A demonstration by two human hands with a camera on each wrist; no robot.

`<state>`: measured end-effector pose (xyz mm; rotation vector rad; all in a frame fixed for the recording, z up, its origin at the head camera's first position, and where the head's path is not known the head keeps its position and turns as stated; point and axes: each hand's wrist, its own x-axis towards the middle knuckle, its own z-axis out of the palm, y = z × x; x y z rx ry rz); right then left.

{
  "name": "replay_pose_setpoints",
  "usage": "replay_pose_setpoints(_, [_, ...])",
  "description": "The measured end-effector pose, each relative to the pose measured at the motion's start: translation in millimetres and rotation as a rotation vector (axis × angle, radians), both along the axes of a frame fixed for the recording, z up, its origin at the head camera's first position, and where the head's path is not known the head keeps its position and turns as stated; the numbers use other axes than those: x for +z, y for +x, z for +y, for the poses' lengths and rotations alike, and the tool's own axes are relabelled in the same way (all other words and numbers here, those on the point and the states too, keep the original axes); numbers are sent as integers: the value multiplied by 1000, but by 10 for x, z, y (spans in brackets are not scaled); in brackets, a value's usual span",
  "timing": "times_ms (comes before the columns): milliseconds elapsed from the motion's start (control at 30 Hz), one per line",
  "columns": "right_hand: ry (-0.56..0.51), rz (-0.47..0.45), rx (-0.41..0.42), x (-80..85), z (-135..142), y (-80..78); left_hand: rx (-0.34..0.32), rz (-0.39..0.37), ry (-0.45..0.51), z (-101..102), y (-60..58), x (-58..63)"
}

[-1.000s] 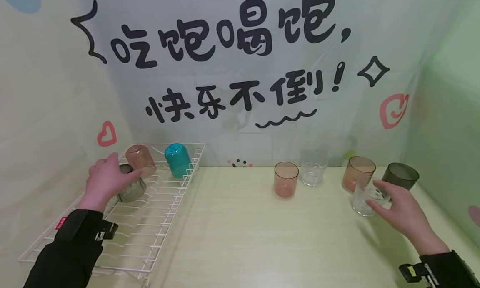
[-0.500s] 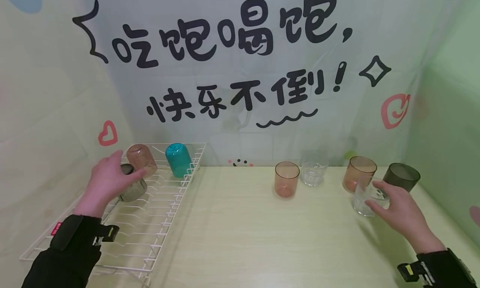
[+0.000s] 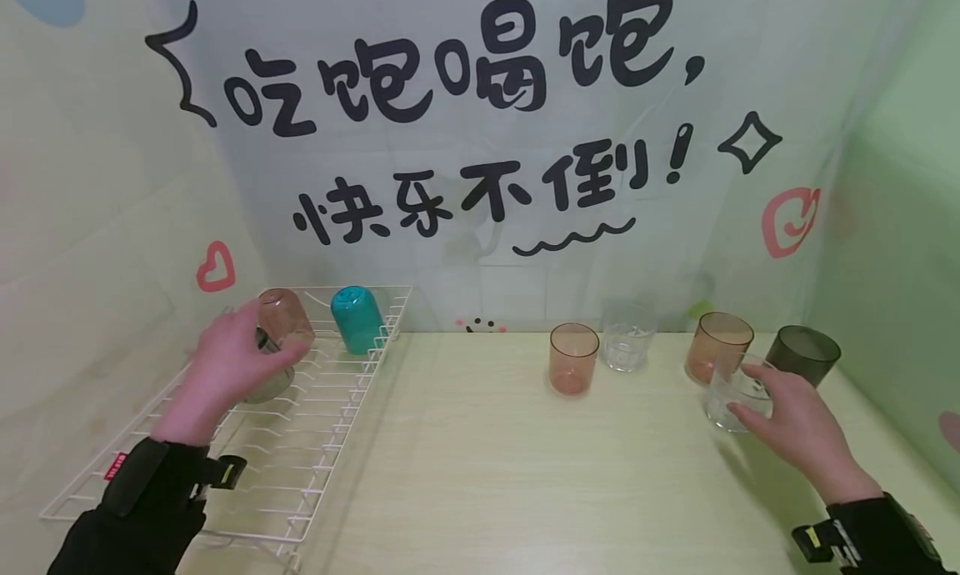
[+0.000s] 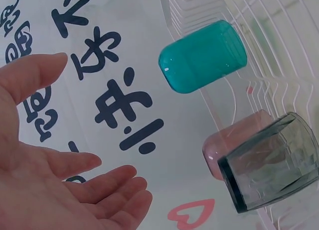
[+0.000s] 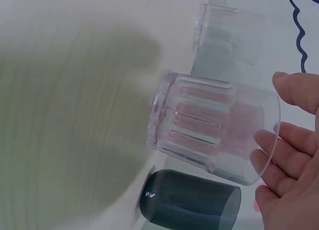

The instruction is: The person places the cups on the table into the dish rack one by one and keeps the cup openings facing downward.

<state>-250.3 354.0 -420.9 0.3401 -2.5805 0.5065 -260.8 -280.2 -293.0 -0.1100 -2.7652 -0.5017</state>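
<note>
My left hand (image 3: 240, 350) is over the wire rack, its fingers loosely extended. In the left wrist view it holds nothing, and a gap separates the fingertips from the grey glass (image 4: 269, 163), which sits upside down in the rack. A pink glass (image 3: 285, 315) and a teal glass (image 3: 357, 321) are upside down behind it. My right hand (image 3: 802, 425) is at a clear glass (image 5: 199, 125) standing upright on the table. Its thumb and relaxed fingers lie apart around the rim, with fingertips showing through the glass wall.
The white wire rack (image 3: 300, 467) runs along the left of the table (image 3: 480, 475). At the back right stand an amber glass (image 3: 573, 362), a clear ribbed glass (image 3: 627, 342), another amber glass (image 3: 708, 342) and a dark grey glass (image 3: 804, 350). A lettered sheet (image 3: 480, 283) backs the table.
My left hand has shifted right and slightly up across the grey glass, which stays in the rack. My right hand has edged slightly left; the clear glass has not moved.
</note>
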Motion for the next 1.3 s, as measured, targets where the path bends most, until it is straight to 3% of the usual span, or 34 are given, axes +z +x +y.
replay_pose_setpoints(300, [39, -48, -10, -51, 8, -42, -41, -9, 1, 118, 29, 8])
replay_pose_setpoints(667, [120, 16, 16, -96, -1, -107, -106, 43, -13, 182, 19, -6])
replay_pose_setpoints(1000, [189, 54, 36, -129, -12, -109, -103, -4, -12, 237, 35, -15])
replay_pose_setpoints(1300, [224, 170, 49, -146, -32, -79, -130, 10, -3, 364, 94, 11])
